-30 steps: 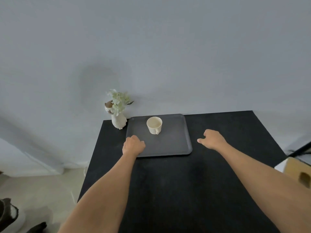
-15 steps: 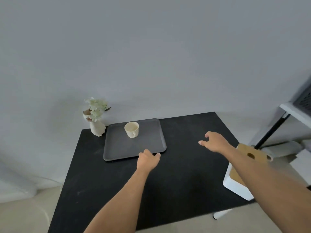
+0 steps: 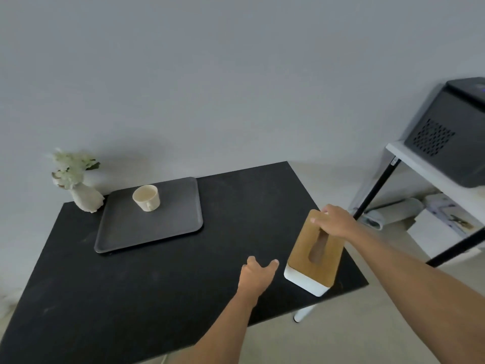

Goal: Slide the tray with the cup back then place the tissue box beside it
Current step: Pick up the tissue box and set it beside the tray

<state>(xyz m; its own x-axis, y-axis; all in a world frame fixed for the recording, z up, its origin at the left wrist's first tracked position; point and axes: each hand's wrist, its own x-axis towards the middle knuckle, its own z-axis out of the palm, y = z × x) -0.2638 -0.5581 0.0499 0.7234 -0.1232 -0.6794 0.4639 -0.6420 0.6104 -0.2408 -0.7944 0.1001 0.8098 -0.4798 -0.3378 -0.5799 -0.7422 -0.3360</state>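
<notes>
The box point(image 3: 313, 254) stands at the near right edge of the table point(image 3: 157, 285), tilted so one white corner hangs close to the rim; it has a wooden lid with a slot and a white body. The right hand point(image 3: 334, 222) lies over the far end of the lid, fingers curled down round it, touching but seemingly not yet clamped. The left hand point(image 3: 258, 273) hovers just beside the box's near left corner, fingers spread wide, holding nothing. The box looks stiff and fairly light, with smooth sides that could slip, and the lid may be loose, so taking it by the body on two opposite walls seems safer than lifting by the lid. The tray point(image 3: 149, 227) sits well apart at the far left with the cup point(image 3: 146, 197) upright on it, beside a vase point(image 3: 85, 198); bare table lies right of the tray.
</notes>
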